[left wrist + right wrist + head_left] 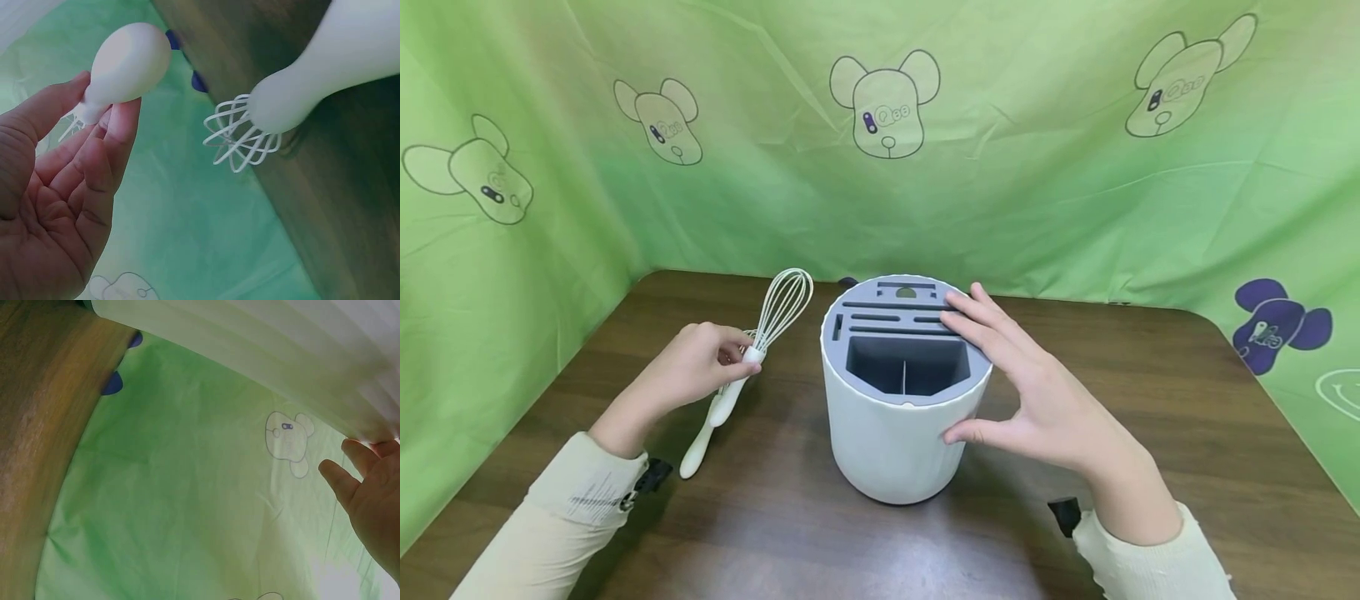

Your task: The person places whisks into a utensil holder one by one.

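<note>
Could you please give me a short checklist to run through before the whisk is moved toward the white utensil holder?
1. Left hand grips a whisk: ok, fingers pinch it where handle meets wires.
2. Only one whisk in hand: cannot tell; the left wrist view shows a second whisk close by.
3. Utensil holder upright on the table: ok.
4. Right hand steadies the holder: ok, fingers lie flat on its top and thumb on its side.
5. Large front compartment unobstructed: ok, it looks empty.
6. Rear slots free: not ok, the right fingers cover some.
</note>
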Available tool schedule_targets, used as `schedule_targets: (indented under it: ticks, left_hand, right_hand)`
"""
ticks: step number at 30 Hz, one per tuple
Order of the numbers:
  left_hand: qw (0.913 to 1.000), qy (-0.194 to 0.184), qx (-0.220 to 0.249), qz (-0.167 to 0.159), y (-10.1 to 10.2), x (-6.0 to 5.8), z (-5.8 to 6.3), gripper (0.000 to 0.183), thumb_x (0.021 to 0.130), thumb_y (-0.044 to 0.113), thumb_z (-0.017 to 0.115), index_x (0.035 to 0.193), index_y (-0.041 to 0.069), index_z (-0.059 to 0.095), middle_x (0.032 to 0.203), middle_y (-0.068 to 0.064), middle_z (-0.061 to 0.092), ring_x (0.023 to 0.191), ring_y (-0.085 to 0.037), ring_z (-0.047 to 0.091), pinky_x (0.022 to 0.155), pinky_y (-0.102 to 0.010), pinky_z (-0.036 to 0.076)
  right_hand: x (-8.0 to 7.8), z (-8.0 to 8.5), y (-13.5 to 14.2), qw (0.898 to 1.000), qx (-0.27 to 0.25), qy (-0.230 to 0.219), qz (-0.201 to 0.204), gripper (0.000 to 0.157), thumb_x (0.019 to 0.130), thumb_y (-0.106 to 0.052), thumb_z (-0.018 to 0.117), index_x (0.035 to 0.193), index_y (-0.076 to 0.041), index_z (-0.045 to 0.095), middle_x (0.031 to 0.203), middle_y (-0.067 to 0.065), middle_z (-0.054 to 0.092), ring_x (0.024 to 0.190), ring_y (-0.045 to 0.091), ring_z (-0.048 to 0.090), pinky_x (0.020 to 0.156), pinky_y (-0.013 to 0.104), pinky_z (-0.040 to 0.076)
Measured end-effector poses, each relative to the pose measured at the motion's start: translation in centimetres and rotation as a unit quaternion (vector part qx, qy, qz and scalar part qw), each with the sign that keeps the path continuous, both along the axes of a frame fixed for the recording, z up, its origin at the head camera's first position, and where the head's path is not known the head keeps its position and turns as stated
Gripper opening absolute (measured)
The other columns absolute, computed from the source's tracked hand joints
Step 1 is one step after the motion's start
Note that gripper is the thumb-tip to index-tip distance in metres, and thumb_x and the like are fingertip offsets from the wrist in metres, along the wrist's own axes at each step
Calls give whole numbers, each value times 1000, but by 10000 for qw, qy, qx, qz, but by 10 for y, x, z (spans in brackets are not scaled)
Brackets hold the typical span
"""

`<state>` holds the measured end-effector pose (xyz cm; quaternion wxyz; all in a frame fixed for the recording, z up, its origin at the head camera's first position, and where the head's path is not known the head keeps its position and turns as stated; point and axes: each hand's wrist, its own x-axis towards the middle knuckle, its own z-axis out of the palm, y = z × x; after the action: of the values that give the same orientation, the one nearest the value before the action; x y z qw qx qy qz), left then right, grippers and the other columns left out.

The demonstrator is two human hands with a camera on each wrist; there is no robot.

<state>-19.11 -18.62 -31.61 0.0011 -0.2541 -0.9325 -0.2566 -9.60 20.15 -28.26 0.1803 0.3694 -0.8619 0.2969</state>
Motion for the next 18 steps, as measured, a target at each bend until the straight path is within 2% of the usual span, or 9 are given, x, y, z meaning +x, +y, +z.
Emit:
schedule_targets:
  ticks: [4, 9, 18]
  left_hand:
    - [9998, 215, 56, 10, 2, 2, 5, 26, 85, 12, 77, 107, -1, 73, 76, -3, 75, 69, -12, 69, 67, -30, 54]
    - [9996, 221, 183, 0, 4, 6, 15, 21, 86, 16, 76, 105, 5, 74, 79, -2, 76, 71, -10, 69, 69, -30, 53]
    - [9969, 501, 595, 129, 1, 15, 37, 25, 87, 13, 77, 107, 0, 72, 80, -4, 75, 75, -16, 72, 71, -27, 56]
  right_hand:
    - [0, 0, 0, 10000, -9, 21, 16, 107, 61, -31, 95, 151, -10, 41, 161, 7, 33, 156, 26, 15, 122, 19, 18]
    - [0, 0, 0, 10000, -19, 27, 24, 107, 61, -31, 95, 150, -10, 41, 161, 7, 33, 156, 25, 15, 121, 18, 18]
    - [-1, 0, 0, 10000, -28, 25, 37, 107, 61, -32, 95, 150, -11, 41, 161, 7, 33, 156, 26, 15, 122, 19, 18]
